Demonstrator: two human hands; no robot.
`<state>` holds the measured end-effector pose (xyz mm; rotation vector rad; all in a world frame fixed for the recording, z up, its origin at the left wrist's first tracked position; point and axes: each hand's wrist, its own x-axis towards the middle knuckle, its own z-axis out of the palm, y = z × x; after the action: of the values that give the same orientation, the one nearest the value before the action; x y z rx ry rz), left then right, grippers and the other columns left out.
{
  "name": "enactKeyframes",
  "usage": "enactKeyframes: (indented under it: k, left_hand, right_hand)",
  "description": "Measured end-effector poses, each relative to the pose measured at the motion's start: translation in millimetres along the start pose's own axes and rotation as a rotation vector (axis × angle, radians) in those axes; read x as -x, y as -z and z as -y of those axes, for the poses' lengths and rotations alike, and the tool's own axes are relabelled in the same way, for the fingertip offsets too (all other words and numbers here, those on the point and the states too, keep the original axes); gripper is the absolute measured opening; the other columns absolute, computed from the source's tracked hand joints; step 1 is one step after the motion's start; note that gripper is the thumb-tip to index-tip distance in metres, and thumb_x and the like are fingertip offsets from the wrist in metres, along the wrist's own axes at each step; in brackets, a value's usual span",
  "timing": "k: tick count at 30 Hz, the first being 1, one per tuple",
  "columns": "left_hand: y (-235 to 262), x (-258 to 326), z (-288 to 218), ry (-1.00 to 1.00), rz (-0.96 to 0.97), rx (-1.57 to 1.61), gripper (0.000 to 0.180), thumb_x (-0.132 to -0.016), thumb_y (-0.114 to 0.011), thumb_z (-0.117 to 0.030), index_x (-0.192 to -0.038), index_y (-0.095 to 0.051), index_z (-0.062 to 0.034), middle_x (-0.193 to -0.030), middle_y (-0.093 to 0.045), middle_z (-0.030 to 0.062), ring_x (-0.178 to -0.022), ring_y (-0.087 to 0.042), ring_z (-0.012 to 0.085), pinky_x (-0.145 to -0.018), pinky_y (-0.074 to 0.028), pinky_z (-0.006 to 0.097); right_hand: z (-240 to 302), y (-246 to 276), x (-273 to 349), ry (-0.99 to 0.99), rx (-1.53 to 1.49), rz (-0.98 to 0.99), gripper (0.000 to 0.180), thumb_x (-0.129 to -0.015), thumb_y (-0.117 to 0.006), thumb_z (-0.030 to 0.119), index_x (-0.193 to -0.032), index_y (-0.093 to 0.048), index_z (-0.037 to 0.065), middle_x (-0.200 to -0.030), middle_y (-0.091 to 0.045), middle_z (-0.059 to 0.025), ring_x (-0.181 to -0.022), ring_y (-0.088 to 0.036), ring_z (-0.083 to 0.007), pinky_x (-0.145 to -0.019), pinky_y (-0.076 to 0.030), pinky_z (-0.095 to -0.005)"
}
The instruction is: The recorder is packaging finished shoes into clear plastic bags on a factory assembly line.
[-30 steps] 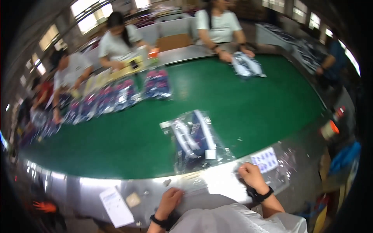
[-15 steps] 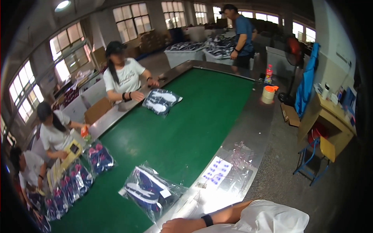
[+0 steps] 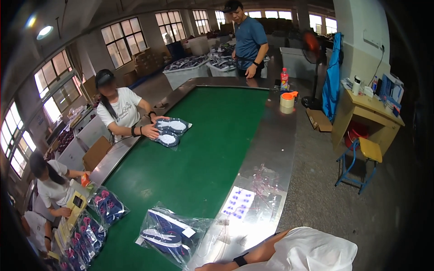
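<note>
My right forearm, with a black wristband and a white sleeve, reaches in from the lower right. Only a strip of my right hand [image 3: 209,267] shows at the bottom edge, its fingers cut off from view. Just up and left of it, a clear plastic bag holding navy shoes with white soles [image 3: 165,235] lies on the green belt [image 3: 190,176]. I cannot tell whether my hand touches that bag. My left hand is out of the picture. Across the belt, a co-worker in a white shirt has both hands on another bagged navy pair [image 3: 171,127].
Several bagged shoes with pink laces [image 3: 86,235] line the left side near seated co-workers. On the metal edge lie a white sheet with purple marks [image 3: 238,202], loose reddish strands [image 3: 262,180], a tape roll [image 3: 287,106] and a bottle [image 3: 284,79]. A stool [image 3: 368,151] stands right.
The view has turned right, so most things sit further left. The co-worker opposite now has both hands on the bagged shoes. The standing person now faces the table. My right hand sits lower in view.
</note>
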<state>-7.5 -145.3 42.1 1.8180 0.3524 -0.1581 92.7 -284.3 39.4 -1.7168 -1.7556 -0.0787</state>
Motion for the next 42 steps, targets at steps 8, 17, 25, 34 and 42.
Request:
enactKeyframes:
  k: [8,17,25,34,42]
  left_hand:
    - [7.1,6.7,1.1,0.005,0.046,0.006,0.038,-0.093,-0.04,-0.033,-0.087,-0.058,0.0005,-0.07,-0.051,0.0037,-0.062,-0.041,0.0134,-0.055,-0.033,0.028]
    - [18.1,-7.3,59.1,-0.177,0.196,0.002,0.018,-0.075,-0.05,-0.001,-0.09,-0.057,-0.0062,-0.078,-0.053,0.0103,-0.066,-0.047,0.0241,-0.061,-0.039,0.032]
    - [10.5,1.6,-17.9,0.018,0.014,-0.047,0.011,-0.086,-0.05,-0.006,-0.085,-0.058,0.001,-0.085,-0.058,0.0156,-0.072,-0.054,0.0199,-0.063,-0.042,0.031]
    - [14.9,-54.6,31.2,-0.025,0.295,-0.127,0.012,-0.086,-0.048,-0.01,-0.083,-0.057,-0.0028,-0.083,-0.056,0.011,-0.072,-0.052,0.0229,-0.064,-0.04,0.035]
    - [-7.7,-68.4,-13.0,-0.113,0.381,-0.138,0.013,-0.085,-0.048,-0.01,-0.081,-0.057,-0.0026,-0.08,-0.055,0.0099,-0.07,-0.051,0.0219,-0.063,-0.04,0.035]
  right_hand:
    - [1.8,-7.0,3.4,-0.107,-0.138,0.054,0.02,-0.078,-0.054,0.025,-0.081,-0.055,0.006,-0.08,-0.056,-0.0118,-0.077,-0.056,-0.0291,-0.066,-0.047,-0.0394]
    - [3.2,6.5,1.4,-0.193,-0.295,0.115,0.027,-0.079,-0.057,0.028,-0.085,-0.057,0.002,-0.085,-0.058,-0.0177,-0.082,-0.057,-0.0345,-0.069,-0.047,-0.0423]
    - [12.4,41.6,-11.5,-0.274,-0.44,0.103,0.024,-0.075,-0.059,0.026,-0.076,-0.059,0.002,-0.085,-0.06,-0.0156,-0.079,-0.058,-0.0342,-0.067,-0.046,-0.0415]
    - [-33.9,-62.2,13.2,-0.016,-0.748,-0.444,0.027,-0.078,-0.054,0.039,-0.087,-0.061,0.015,-0.087,-0.056,-0.004,-0.086,-0.053,-0.0226,-0.073,-0.045,-0.035]
    - [-24.9,-6.5,16.6,-0.07,-0.385,-0.33,0.032,-0.077,-0.055,0.042,-0.08,-0.063,0.011,-0.08,-0.059,-0.0094,-0.078,-0.055,-0.0277,-0.064,-0.044,-0.0389]
